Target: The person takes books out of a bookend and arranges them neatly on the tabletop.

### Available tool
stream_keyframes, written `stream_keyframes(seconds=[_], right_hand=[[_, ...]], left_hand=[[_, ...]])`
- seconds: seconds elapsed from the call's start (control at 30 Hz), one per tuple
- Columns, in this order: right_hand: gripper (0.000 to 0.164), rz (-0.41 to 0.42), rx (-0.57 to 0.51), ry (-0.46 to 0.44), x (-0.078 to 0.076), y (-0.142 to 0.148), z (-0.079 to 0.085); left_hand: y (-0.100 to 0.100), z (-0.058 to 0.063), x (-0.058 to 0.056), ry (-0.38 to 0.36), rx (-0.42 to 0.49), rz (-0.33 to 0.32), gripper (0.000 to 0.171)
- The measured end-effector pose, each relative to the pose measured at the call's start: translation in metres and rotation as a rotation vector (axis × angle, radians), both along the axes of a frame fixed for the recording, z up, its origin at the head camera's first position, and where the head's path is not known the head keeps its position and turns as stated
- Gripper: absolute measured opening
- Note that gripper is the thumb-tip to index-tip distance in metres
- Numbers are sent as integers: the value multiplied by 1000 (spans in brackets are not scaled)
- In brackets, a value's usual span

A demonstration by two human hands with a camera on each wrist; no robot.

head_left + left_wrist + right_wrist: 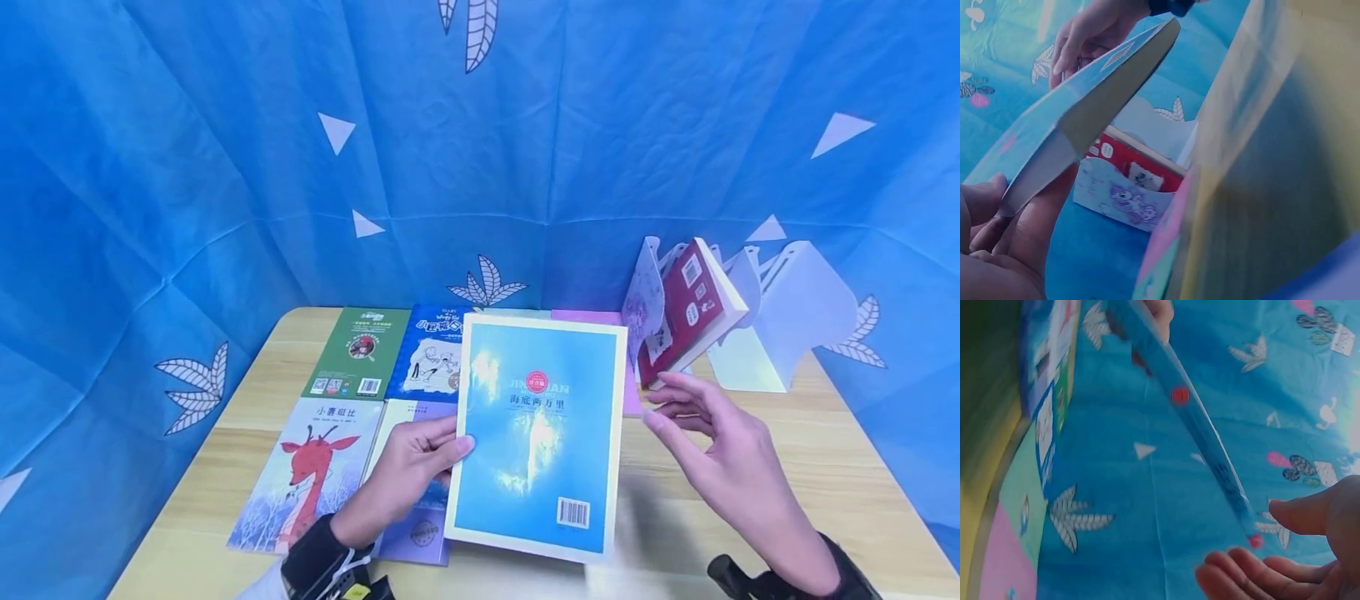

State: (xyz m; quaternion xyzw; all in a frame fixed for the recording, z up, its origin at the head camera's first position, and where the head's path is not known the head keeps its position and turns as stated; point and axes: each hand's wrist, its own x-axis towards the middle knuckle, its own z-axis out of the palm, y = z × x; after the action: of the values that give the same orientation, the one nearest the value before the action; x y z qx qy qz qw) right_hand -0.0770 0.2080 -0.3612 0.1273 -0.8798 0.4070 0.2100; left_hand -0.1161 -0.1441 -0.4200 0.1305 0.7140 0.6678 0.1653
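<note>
My left hand (420, 458) grips a light blue book (536, 467) by its left edge, thumb on the cover and fingers behind. The book is held up over the table, its barcode side toward me. In the left wrist view the pages (1116, 90) show along one edge. To the right of the book my right hand (731, 458) hangs in the air, thumb and fingers apart and loosely bent, with nothing between them. Beyond it a red book (693, 308) leans in a white bookend rack (806, 308) with a purple-patterned end panel (1122, 190).
Several books lie flat at the left: a green book (360, 350), a blue diary book (431, 358), and a white book with a red deer (307, 475). The held book partly covers others, including a pink one (632, 400). A blue curtain (480, 150) encloses the wooden table (810, 442).
</note>
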Motion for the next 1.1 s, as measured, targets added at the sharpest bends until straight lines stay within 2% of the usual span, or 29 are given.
stream_keyframes(seconds=[0.1, 0.2, 0.33, 0.53, 0.77, 1.1], right_hand=[[58, -67, 66, 49, -4, 2, -1], [63, -124, 122, 20, -6, 4, -1], [67, -146, 166, -35, -7, 6, -2], [67, -171, 188, -30, -8, 10, -1], [63, -198, 188, -48, -10, 15, 0], [64, -201, 182, -52, -14, 20, -3]], left_hand=[[-4, -5, 3, -62, 10, 1, 48], [-7, -10, 7, -136, 8, 4, 50], [-10, -16, 12, -215, 29, 6, 52], [-12, -25, 21, -280, 102, -39, 51], [-10, -34, 34, -444, 160, -55, 49], [-8, -48, 44, -484, 153, -36, 45]])
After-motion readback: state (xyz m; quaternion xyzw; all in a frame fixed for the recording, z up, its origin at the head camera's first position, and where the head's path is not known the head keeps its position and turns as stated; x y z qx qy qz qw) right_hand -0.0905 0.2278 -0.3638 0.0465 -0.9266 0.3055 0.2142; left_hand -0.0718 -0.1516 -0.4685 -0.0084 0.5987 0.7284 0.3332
